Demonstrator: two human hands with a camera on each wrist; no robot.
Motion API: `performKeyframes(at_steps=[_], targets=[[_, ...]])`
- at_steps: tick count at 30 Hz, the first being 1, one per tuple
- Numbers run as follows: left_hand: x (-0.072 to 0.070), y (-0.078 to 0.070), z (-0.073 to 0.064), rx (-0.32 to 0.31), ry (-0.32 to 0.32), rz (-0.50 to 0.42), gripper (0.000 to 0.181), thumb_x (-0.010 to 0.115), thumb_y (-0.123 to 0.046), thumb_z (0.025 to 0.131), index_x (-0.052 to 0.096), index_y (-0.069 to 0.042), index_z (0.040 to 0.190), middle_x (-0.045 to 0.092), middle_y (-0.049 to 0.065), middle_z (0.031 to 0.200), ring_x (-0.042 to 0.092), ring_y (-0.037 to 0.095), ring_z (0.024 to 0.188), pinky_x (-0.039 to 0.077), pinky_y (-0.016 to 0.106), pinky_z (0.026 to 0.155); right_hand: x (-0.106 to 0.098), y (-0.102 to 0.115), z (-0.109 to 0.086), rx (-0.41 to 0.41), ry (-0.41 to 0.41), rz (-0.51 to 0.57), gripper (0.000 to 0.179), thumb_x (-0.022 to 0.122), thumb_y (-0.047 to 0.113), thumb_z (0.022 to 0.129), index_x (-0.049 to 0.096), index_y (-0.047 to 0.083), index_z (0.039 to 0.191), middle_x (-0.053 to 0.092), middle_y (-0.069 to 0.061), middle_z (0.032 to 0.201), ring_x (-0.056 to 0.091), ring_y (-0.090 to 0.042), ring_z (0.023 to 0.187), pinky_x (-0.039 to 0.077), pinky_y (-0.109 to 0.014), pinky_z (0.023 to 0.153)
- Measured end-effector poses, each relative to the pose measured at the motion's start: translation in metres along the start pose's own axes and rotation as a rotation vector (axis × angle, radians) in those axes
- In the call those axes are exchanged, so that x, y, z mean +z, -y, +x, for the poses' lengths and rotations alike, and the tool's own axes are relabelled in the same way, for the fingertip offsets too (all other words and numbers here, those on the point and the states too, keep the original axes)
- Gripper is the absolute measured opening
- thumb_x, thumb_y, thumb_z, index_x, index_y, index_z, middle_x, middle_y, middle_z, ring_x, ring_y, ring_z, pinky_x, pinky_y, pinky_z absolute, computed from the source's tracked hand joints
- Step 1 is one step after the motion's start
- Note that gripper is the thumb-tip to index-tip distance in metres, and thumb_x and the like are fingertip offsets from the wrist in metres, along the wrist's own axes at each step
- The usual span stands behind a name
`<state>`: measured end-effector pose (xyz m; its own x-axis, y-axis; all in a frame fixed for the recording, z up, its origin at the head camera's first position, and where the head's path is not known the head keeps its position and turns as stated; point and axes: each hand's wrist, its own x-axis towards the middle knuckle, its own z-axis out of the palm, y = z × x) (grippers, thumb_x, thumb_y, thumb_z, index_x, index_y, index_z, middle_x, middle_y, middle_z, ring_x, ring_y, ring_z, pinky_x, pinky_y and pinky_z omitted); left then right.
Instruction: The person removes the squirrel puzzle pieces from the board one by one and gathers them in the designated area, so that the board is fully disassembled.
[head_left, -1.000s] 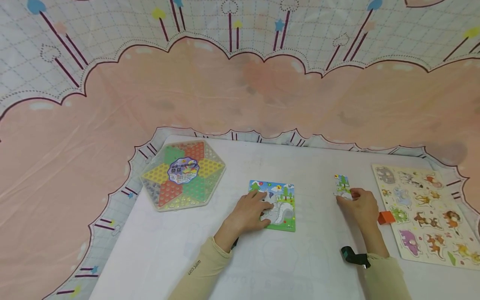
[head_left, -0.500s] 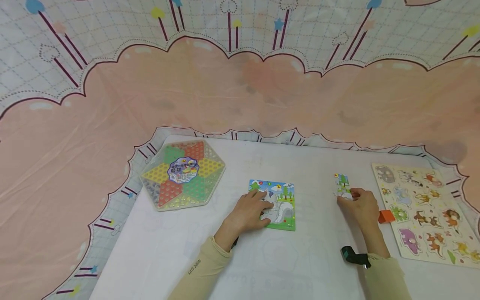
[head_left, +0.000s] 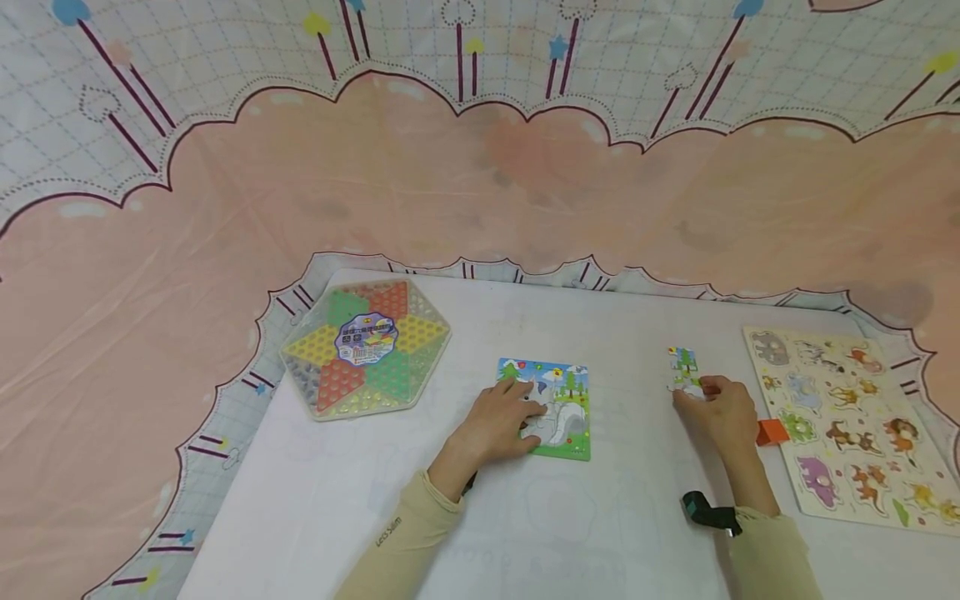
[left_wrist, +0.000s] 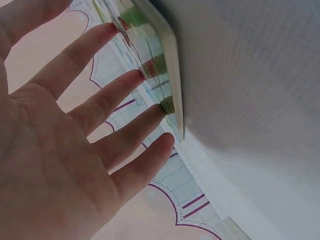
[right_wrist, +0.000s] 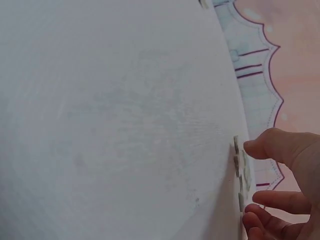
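A square jigsaw puzzle (head_left: 572, 417) with a grey animal in a green scene lies in the middle of the white table. My left hand (head_left: 498, 421) rests on its left half, fingers spread; the left wrist view shows the fingertips touching the picture and the puzzle board's pale edge (left_wrist: 172, 65). To the right, a narrow strip of joined jigsaw pieces (head_left: 684, 363) lies on the table. My right hand (head_left: 718, 412) holds its near end between thumb and fingers, covering part of it. In the right wrist view, the thumb (right_wrist: 270, 145) and fingertips sit right at the strip's edge (right_wrist: 237, 165).
A hexagonal Chinese checkers board (head_left: 408, 387) in clear wrap lies at the left. On the right is a wooden animal peg puzzle (head_left: 840, 408), with an orange block (head_left: 772, 432) at its left edge, beside my right wrist. A patterned curtain (head_left: 480, 192) hangs behind the table.
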<state>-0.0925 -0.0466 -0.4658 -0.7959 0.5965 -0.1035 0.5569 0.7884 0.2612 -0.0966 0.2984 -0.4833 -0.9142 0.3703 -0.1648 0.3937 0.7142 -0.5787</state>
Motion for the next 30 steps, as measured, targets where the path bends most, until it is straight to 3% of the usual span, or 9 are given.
performKeyframes(at_steps=[7,15,23,30], targets=[[-0.001,0.003,0.000,0.008,0.012,0.007,0.044,0.074,-0.037,0.086,0.068,-0.026,0.129,0.050,0.006,0.145,0.041,0.030,0.135,0.041,0.048,0.103,-0.002,0.007,-0.004,-0.104,-0.070,0.013,0.054,0.071,0.032,0.089,0.060,-0.008,0.123,0.060,-0.027,0.111,0.057,-0.039,0.100,0.045,-0.040,0.074],[-0.001,0.007,0.000,0.024,0.032,0.011,0.050,0.077,-0.035,0.084,0.065,-0.027,0.132,0.047,0.005,0.147,0.038,0.029,0.136,0.040,0.047,0.104,0.006,0.021,-0.016,-0.166,-0.060,0.155,0.044,0.070,0.028,0.091,0.064,-0.004,0.121,0.064,-0.022,0.109,0.061,-0.032,0.095,0.045,-0.023,0.067],[-0.003,0.007,-0.001,0.020,0.044,-0.011,0.052,0.079,-0.035,0.084,0.064,-0.027,0.133,0.046,0.006,0.149,0.037,0.030,0.137,0.040,0.048,0.104,0.038,0.043,-0.036,-0.404,0.039,0.233,0.034,0.074,0.011,0.087,0.066,-0.005,0.115,0.063,-0.019,0.103,0.062,-0.032,0.092,0.049,-0.020,0.073],[-0.004,0.005,-0.002,0.016,0.051,-0.015,0.052,0.079,-0.036,0.084,0.064,-0.027,0.133,0.046,0.005,0.149,0.036,0.030,0.138,0.040,0.049,0.104,0.057,0.058,-0.051,-0.469,0.131,0.201,0.036,0.077,0.011,0.084,0.067,-0.001,0.117,0.062,-0.013,0.105,0.059,-0.027,0.092,0.051,-0.029,0.076]])
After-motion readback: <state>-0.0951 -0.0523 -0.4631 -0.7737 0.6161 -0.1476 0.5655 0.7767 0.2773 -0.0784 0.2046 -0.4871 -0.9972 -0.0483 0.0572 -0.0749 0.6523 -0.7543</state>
